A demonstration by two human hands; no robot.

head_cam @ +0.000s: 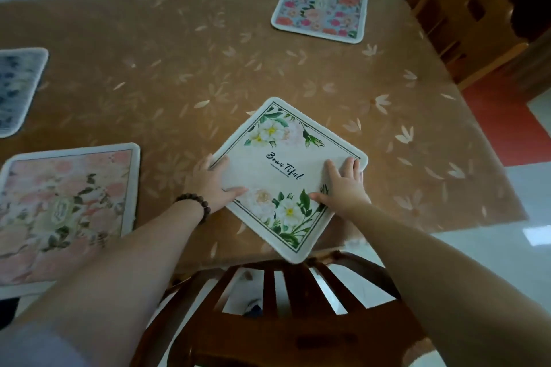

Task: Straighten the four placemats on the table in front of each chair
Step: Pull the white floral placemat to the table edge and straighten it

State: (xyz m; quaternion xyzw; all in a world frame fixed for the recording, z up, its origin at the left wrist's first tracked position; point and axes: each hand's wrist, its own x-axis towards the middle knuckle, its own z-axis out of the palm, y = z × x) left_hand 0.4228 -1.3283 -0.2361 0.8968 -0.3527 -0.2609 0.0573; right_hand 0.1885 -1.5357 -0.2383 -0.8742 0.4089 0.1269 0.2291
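A white placemat (pixel 286 164) with white flowers and the word "Beautiful" lies turned like a diamond at the table's near edge, one corner hanging over it. My left hand (pixel 212 185) grips its left corner, thumb on top. My right hand (pixel 343 185) lies flat on its right side, fingers spread. A pink floral placemat (pixel 65 205) lies at the near left, a blue-grey placemat (pixel 16 89) at the far left edge, and a colourful floral placemat (pixel 320 9) at the far right.
The table wears a brown cloth (pixel 179 74) with pale flower prints. A wooden chair back (pixel 277 316) stands directly below my arms at the near edge. Another wooden chair (pixel 465 18) stands at the table's right side. A white wall runs behind.
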